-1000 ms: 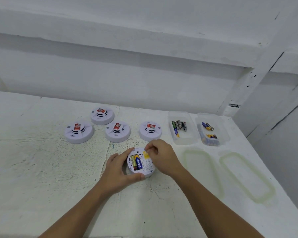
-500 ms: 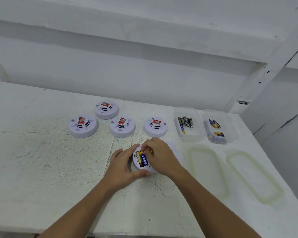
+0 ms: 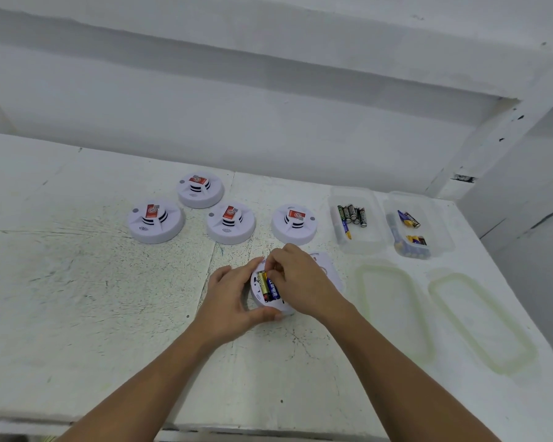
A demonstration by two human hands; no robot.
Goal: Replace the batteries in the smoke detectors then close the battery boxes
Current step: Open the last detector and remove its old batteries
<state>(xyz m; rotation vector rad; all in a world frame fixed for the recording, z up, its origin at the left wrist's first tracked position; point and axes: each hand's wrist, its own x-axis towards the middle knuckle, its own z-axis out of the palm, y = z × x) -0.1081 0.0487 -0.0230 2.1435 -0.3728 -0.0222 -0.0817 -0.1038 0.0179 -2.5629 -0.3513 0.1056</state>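
An upturned white smoke detector [image 3: 258,302] lies on the white table [image 3: 77,298], its battery box open. Inside it sit a gold battery [image 3: 262,282] and a blue battery [image 3: 274,290] side by side. My left hand [image 3: 230,298] grips the detector's left and near rim. My right hand [image 3: 300,282] comes in from the right, and its curled fingertips pinch the far end of the blue battery. A white round cover [image 3: 328,269] lies just behind my right hand, partly hidden.
Several closed smoke detectors [image 3: 230,223] stand in a loose row further back. To the right, a clear box [image 3: 371,244] holds dark batteries and another clear box [image 3: 441,237] holds blue-and-gold ones. Two box lids [image 3: 393,307] [image 3: 479,320] lie in front of them. The table's right edge is close.
My right hand has brought a yellow-tipped battery down into the open box and now has its fingertips on it. My left hand has kept its grip on the detector.
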